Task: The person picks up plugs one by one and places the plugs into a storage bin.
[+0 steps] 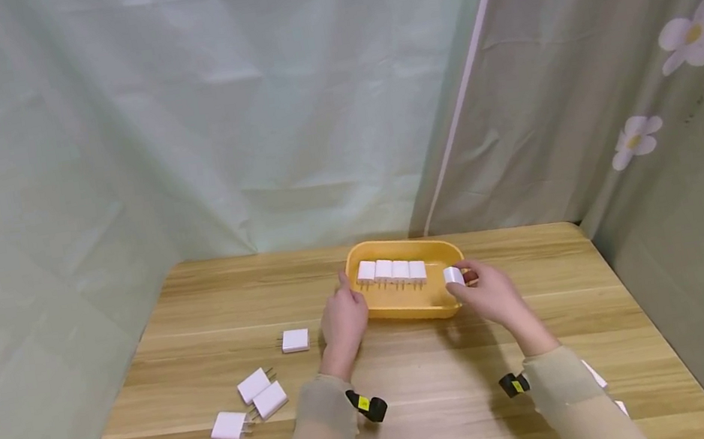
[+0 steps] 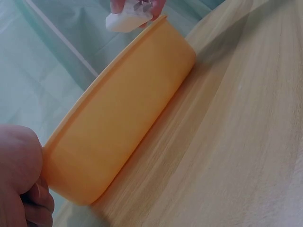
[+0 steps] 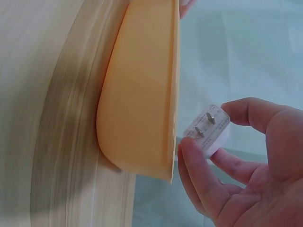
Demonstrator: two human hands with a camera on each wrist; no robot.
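Note:
A yellow tray (image 1: 406, 310) sits at the middle of the wooden table and holds a row of several white plug chargers (image 1: 392, 271). My left hand (image 1: 347, 300) holds the tray's left end, thumb on the rim; in the left wrist view my curled left hand (image 2: 28, 184) lies against the tray (image 2: 118, 123). My right hand (image 1: 463, 280) pinches another white charger (image 1: 453, 275) just above the tray's right end. The right wrist view shows this charger (image 3: 208, 128), prongs outward, between thumb and finger of my right hand (image 3: 210, 135), beside the tray rim (image 3: 142, 94).
Several loose white chargers lie on the table to the left: one (image 1: 295, 340) near my left hand, and others (image 1: 254, 384) (image 1: 229, 426) nearer the front left. More white pieces (image 1: 596, 372) show under my right forearm. Curtains close off the back and right.

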